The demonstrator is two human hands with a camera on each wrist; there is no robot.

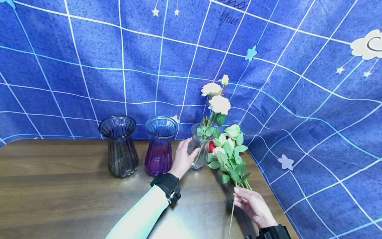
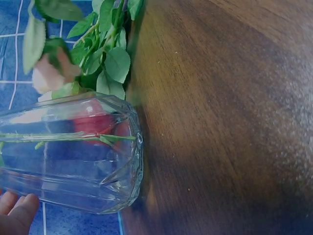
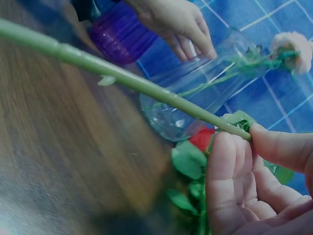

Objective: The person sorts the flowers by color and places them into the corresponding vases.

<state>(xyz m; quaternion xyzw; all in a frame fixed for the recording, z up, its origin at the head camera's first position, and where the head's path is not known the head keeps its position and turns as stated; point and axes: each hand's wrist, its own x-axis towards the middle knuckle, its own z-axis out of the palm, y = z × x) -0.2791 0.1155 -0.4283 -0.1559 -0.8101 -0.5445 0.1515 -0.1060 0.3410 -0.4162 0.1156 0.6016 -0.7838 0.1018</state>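
Note:
My left hand holds the side of a clear glass vase in the head view, thumb in front and fingers toward the back. White flowers stand in that vase; their green stem shows through the glass in the left wrist view. My right hand pinches a long green stem between thumb and fingers, its lower end pointing toward me. Where this stem leads is hard to tell among the leaves. Beyond the hand lies a bunch of pale roses with green leaves, and a red flower beside the vase.
Left of the clear vase stand a purple-blue glass vase and a grey glass vase on the wooden table. A blue cloth with white grid lines hangs behind and along the right side.

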